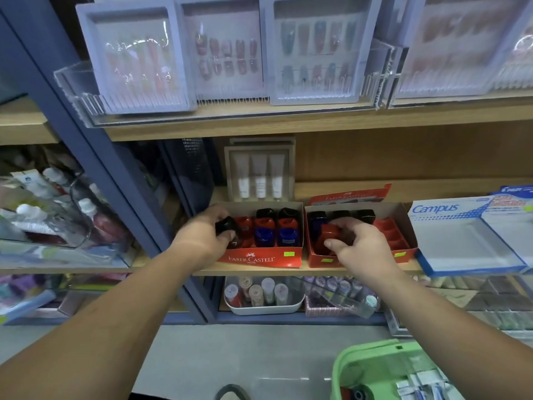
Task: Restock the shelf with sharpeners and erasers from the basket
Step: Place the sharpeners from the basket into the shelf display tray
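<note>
The left hand (202, 232) has its fingers curled around a black sharpener (226, 226), at the left end of the left red box (259, 258). The right hand (360, 243) pinches a red sharpener (328, 233) over the right red box (403, 252). Both boxes sit side by side on the wooden shelf (259, 272). The green basket (375, 368) is low down on the right, with small packs inside.
</note>
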The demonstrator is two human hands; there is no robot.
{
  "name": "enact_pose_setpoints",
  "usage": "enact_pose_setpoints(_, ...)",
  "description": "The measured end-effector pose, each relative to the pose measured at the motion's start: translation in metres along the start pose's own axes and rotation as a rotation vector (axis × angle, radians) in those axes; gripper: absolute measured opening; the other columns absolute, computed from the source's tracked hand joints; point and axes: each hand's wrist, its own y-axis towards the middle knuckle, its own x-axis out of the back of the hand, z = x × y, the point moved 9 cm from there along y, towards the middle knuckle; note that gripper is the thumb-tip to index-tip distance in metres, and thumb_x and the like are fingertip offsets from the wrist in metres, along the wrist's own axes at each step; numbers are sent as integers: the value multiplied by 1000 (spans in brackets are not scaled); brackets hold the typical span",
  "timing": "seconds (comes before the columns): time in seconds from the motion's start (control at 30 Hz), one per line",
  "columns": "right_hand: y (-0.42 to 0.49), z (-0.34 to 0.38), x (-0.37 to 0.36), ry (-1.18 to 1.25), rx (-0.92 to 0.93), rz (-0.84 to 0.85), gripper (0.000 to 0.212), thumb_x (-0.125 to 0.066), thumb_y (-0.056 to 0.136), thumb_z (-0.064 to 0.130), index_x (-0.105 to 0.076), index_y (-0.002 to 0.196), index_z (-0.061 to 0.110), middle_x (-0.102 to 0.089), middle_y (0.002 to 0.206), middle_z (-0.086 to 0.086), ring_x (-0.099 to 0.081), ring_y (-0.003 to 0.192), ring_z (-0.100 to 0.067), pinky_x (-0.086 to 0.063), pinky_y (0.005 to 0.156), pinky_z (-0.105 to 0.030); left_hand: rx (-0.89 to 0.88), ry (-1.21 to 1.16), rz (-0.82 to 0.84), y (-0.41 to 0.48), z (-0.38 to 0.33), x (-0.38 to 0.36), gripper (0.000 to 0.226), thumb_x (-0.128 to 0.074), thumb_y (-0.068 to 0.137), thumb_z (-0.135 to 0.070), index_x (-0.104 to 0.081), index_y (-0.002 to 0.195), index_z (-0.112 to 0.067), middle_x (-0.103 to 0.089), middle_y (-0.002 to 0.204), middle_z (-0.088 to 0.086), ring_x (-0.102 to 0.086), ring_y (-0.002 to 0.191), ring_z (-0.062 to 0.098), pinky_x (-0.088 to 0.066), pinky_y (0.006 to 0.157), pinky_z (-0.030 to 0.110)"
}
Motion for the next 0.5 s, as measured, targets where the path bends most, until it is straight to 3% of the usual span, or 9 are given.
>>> enact_pose_setpoints(0.17,3,-7,7,9,-21,-1,34,-71,94,23,-63,127,26,-67,119,8,-58,120,-17,-45,105,-34,-9,-68,88,-8,-4,-4,24,-73,91,-25,-62,111,-33,-65,105,-12,-67,100,16,-58,89,36)
enact_pose_setpoints(0.27,6,-9,12,-9,-9,-4,38,-72,94,23,-61,130,27,-67,123,7,-59,123,-17,-47,107,-37,-36,-84,-53,-6,-13,20,28,-78,88,-26,-60,109,-30,-58,95,-22,-62,97,12,-51,85,26)
enact_pose_setpoints(0.37,6,-4,13,-27,59,-18,36,-74,92,20,-56,121,34,-67,118,8,-61,117,-14,-48,99,-30,-105,-212,-266,-4,-24,46,34,-82,84,-21,-58,106,-33,-59,94,-21,-63,87,11,-53,80,28)
enact_pose_setpoints(0.5,4,4,5,-121,171,-5,32,-73,93,17,-57,114,34,-66,113,12,-61,111,-11,-50,95,-28,-138,-204,-256,3,-37,33,29,-79,86,-14,-63,100,-34,-63,91,-16,-63,80,7,-55,77,28)
